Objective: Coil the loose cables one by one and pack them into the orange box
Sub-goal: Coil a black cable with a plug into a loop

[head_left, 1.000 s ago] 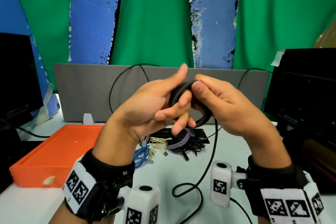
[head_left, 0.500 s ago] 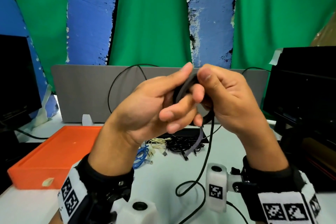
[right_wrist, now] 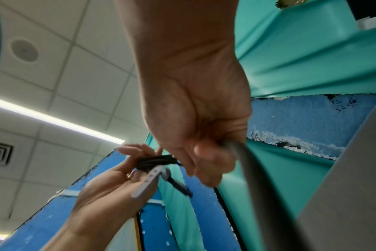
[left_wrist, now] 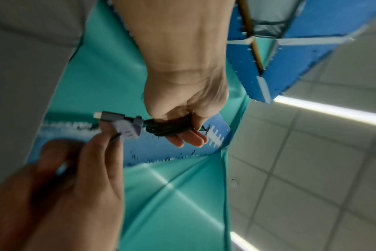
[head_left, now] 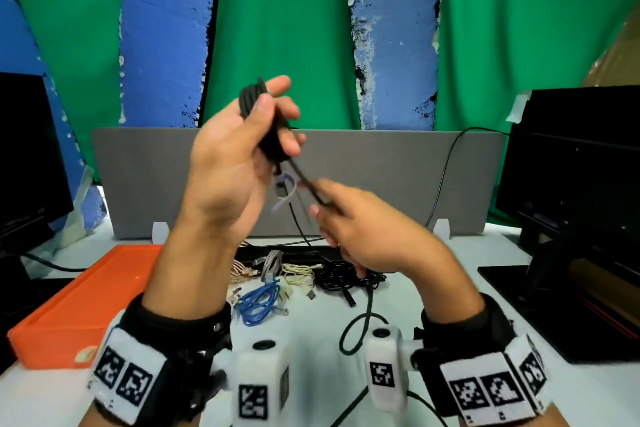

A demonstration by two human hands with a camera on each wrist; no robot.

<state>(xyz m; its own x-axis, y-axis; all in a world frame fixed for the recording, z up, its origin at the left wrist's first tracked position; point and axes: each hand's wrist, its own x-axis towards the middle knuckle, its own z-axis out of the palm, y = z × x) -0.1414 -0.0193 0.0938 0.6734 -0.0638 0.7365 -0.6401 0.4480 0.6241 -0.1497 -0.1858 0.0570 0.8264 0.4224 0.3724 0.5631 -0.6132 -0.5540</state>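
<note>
A coiled black cable [head_left: 266,121] is held up at centre frame in the head view by the left hand [head_left: 235,163], its thumb and fingers curled round the bundle. From the coil a grey strap [head_left: 284,192] with small holes and a grey plug [left_wrist: 110,117] hang free; no writing can be read on either. The free run of the same cable is pinched in the grip of the right hand [head_left: 363,232], lower and to the right of the coil, with the fingers closed on it. From there the cable drops to the white bench [head_left: 311,350] and forms a loop at lower centre.

The orange box [head_left: 86,308] is seen at the lower left of the frame, on the bench's left side, well apart from both hands. Between the forearms lies a heap of loose cables: a blue cable [head_left: 259,302], beige cables [head_left: 298,276] and a black tangle [head_left: 343,279]. Only black-and-white square markers are carried by the wrist bands; no brand or label text is legible anywhere.

A grey divider panel [head_left: 381,184] closes the bench's far edge. Dark monitors [head_left: 581,163] stand at the left and right edges of the frame. Bare bench surface is seen at lower centre, around the cable loop.
</note>
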